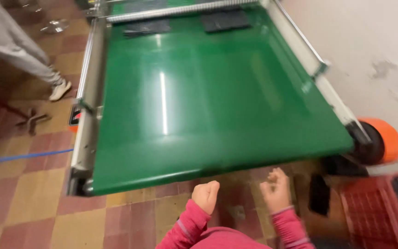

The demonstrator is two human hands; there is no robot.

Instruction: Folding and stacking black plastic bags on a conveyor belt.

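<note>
A shiny green conveyor belt (208,92) with metal side rails runs away from me. Two dark flat pieces lie at its far end, one on the left (147,27) and one on the right (225,20). My left hand (206,195), in a pink sleeve, is curled into a fist just below the belt's near edge and holds nothing. My right hand (275,189) hovers beside it with fingers loosely bent and apart, also holding nothing. Neither hand touches the belt.
A red plastic crate (374,212) stands at lower right beside an orange roller cap (383,138). Another person's grey-trousered leg and white shoe (60,90) are at upper left. The floor is checkered tile, with a pale wall on the right.
</note>
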